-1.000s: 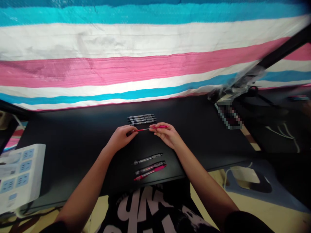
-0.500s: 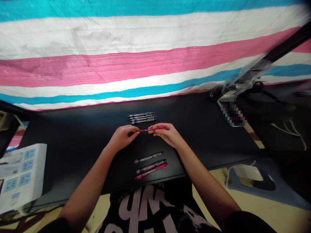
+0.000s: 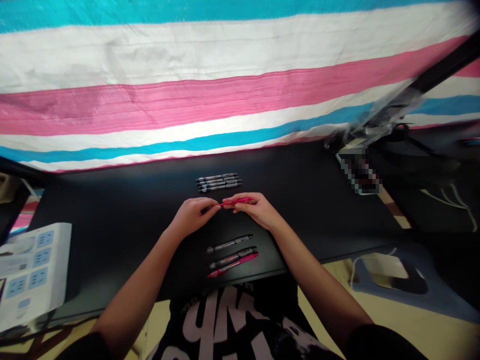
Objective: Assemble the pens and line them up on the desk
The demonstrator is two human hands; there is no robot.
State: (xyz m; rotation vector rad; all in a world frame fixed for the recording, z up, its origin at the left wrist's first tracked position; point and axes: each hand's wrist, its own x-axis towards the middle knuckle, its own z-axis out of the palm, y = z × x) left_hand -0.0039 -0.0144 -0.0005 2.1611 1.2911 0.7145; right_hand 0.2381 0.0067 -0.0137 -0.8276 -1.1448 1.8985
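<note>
Black tabletop [image 3: 307, 195]: my left hand [image 3: 192, 215] pinches a flexible-looking red rod [image 3: 222, 204]; my right hand [image 3: 263, 212], a likely light, stiff pink barrel [image 3: 245, 200], best gripped mid-length.

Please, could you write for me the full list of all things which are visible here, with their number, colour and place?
pinkish-red pen body: one, between the hands
thin red piece: one, at the pen body's left end
far pens: about four, black, grey and clear, beyond the hands
near dark pens: at least two, black, grey and clear, nearer the body
near red pen: one, pinkish-red, nearest the body
table: one, black, under the pens
striped sheet: pink, white, blue, behind the table
socket panel: one, white and blue, far left
pixelated object: one, right
clear plastic: right rear
shirt: one, black, pale print, bottom
left hand, right hand: bare, centre
</note>
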